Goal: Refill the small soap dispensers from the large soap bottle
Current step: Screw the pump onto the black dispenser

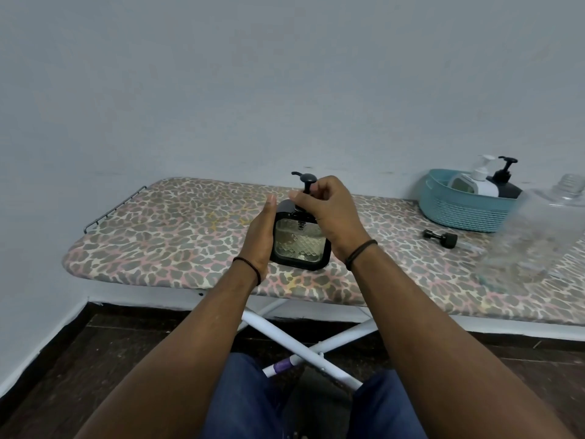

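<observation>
A square black soap dispenser with a clear patterned window [300, 242] stands on the leopard-print ironing board [177, 236], left hand [261, 237] flat against its side, right hand [326, 213] pinching the pump collar; rigid, likely slippery, best steadied at the body.

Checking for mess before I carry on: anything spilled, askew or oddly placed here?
A loose black cap lies on its side on the ironing board, and the large clear bottle beside it stands uncapped. No spill is visible.
</observation>
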